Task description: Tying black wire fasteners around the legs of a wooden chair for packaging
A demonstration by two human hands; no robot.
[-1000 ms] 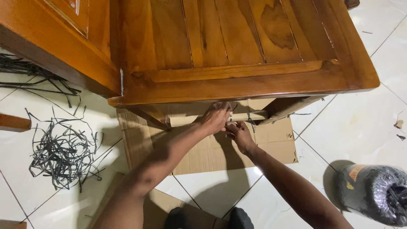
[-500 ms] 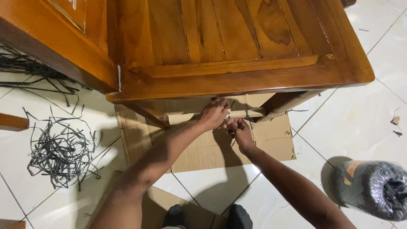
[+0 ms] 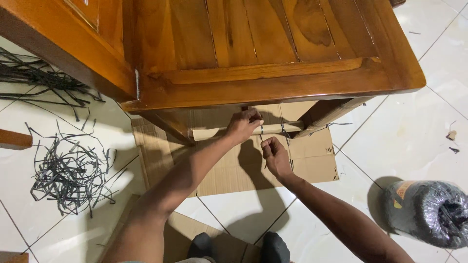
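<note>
A polished wooden table (image 3: 273, 78) fills the top of the view, its legs standing on flat cardboard (image 3: 312, 160). A cardboard-wrapped crossbar (image 3: 209, 132) runs between the legs. My left hand (image 3: 243, 125) is closed around this bar near its middle. My right hand (image 3: 275, 156) sits just below and to the right, pinching a thin dark strap (image 3: 262, 130) that loops around the bar. A second dark strap (image 3: 282, 129) circles the bar farther right.
A tangle of cut black straps (image 3: 68, 170) lies on the white tiled floor at left, with more straps (image 3: 34, 78) at upper left. A roll of dark strapping wrapped in plastic (image 3: 429, 212) sits at lower right. More cardboard (image 3: 190, 234) lies beneath my feet.
My left hand has stayed on the wrapped bar. My right hand has drawn slightly down and away from the bar with the strap.
</note>
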